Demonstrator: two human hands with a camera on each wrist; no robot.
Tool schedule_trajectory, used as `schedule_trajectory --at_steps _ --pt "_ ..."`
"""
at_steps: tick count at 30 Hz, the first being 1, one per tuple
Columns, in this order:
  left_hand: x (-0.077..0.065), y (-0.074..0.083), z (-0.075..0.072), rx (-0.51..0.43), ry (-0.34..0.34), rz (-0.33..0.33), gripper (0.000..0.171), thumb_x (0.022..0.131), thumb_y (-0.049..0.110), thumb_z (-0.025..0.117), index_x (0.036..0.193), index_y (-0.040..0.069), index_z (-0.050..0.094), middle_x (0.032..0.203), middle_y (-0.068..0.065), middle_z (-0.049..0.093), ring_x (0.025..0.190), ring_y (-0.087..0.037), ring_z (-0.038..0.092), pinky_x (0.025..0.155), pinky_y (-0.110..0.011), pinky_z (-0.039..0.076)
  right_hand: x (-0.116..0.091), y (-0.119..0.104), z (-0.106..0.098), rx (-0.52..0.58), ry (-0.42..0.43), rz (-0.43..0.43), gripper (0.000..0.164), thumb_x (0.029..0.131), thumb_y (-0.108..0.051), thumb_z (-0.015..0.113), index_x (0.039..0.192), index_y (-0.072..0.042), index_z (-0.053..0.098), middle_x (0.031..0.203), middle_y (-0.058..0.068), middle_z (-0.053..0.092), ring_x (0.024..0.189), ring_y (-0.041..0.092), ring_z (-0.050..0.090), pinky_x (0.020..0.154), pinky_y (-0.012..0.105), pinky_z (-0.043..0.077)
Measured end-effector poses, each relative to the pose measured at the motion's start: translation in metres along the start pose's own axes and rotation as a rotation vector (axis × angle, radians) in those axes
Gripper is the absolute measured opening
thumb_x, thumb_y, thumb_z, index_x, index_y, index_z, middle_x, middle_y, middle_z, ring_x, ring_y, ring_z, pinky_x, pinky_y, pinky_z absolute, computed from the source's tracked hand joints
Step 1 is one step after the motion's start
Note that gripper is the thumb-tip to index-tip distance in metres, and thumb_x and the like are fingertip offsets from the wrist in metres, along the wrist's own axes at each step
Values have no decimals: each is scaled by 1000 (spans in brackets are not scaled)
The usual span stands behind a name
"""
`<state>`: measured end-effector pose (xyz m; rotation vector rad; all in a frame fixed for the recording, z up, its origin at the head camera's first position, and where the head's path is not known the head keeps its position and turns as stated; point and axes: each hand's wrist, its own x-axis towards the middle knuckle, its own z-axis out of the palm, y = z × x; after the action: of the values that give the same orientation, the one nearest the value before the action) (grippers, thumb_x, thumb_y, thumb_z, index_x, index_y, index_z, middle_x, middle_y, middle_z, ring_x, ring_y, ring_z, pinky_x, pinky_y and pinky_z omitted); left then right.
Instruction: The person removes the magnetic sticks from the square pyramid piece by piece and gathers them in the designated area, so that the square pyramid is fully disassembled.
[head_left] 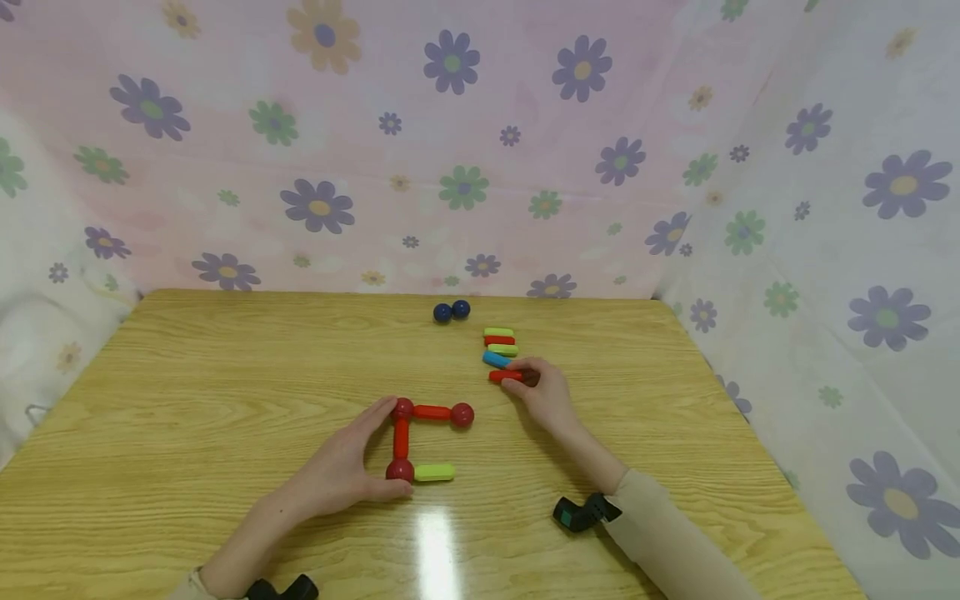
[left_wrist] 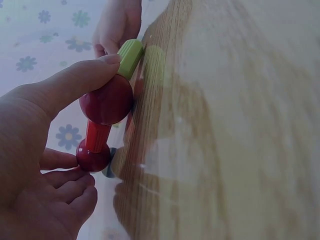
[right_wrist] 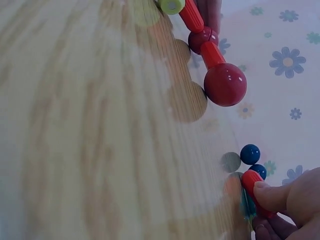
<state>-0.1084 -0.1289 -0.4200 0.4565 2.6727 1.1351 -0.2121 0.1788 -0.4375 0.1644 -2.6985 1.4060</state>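
A toy frame of balls and rods lies on the table, left of centre. It has a far-left red ball [head_left: 402, 408], a near red ball [head_left: 400, 472], a right red ball [head_left: 462, 415], two red rods [head_left: 432, 412] and a yellow-green rod [head_left: 435, 472] pointing right. My left hand [head_left: 337, 468] holds it by its left side, thumb at the near ball and fingers at the far one. Between thumb and fingers, my right hand [head_left: 551, 402] pinches a loose red rod [right_wrist: 257, 187], close beside a blue rod [head_left: 495, 359] on the table.
Beyond the blue rod lie two yellow-green rods [head_left: 503, 350] and a red rod [head_left: 499, 340], in a column. Two dark blue balls [head_left: 443, 313] sit near the back edge of the wooden table [head_left: 247, 358]. Flowered cloth [head_left: 525, 167] hangs behind and at the sides.
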Motion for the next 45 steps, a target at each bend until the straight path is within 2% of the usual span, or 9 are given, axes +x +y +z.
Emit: schedule_trajectory --at_steps 7,13,17,26,45 --pt "0 0 0 -7 -2 -8 117 69 55 87 159 11 26 164 -13 27 148 -39 28 114 -63 32 2 0 0 -10 12 25 22 86 -15 79 106 -6 74 101 10 72 86 20 62 74 26 48" --pt "0 1 0 -6 -3 -8 117 69 55 87 159 11 26 164 -13 27 148 -39 29 114 -63 32 5 2 0 -16 40 16 22 85 -15 81 105 -6 75 99 11 68 82 20 60 71 25 47" --pt "0 1 0 -5 -4 -8 117 69 55 87 159 11 26 164 -13 27 149 -39 28 114 -63 32 6 2 0 -33 50 4 22 84 -16 81 104 -7 76 98 11 64 82 21 60 71 27 48" --pt "-1 1 0 -11 -1 -12 117 69 55 87 159 11 26 164 -13 26 149 -39 28 114 -63 32 11 4 0 -21 48 20 22 86 -14 80 105 -5 76 100 12 70 85 24 63 72 29 50" --pt "0 0 0 -3 7 -10 117 68 57 87 159 11 27 164 -12 27 148 -39 29 114 -63 32 15 7 -2 -8 104 21 24 83 -9 82 104 -2 74 95 14 73 89 26 68 75 28 56"
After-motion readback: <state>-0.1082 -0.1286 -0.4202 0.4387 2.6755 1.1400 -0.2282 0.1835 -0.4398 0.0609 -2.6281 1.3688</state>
